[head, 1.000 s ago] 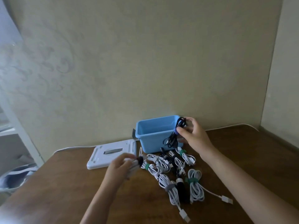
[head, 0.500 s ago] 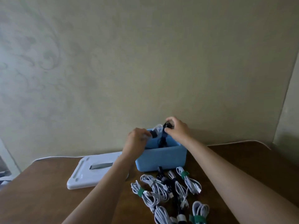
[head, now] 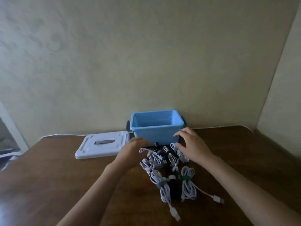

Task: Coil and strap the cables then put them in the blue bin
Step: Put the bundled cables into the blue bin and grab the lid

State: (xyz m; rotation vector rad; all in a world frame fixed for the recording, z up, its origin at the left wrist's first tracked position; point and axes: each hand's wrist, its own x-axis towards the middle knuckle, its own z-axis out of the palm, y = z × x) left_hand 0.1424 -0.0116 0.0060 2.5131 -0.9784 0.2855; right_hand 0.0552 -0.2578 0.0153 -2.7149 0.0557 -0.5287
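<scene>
The blue bin [head: 156,134] stands at the back of the wooden table against the wall. In front of it lies a pile of several coiled, strapped cables [head: 164,160], white and black. A white coil with a grey strap [head: 161,185] and one with a green strap [head: 187,181] lie nearest to me. My left hand [head: 132,152] reaches into the left side of the pile, fingers touching a white coil. My right hand [head: 192,145] hovers with spread fingers over the right side, above a green-strapped coil [head: 176,150]. Neither hand visibly grips a cable.
The bin's white lid [head: 102,144] lies flat on the table to the left of the bin. A thin white cord [head: 219,127] runs along the wall behind the table. The table's left edge falls away near a white frame [head: 9,128].
Both hands have come back from over the bin, where they held a black and a white coil, down to the pile in front of it. Those coils are no longer in them.
</scene>
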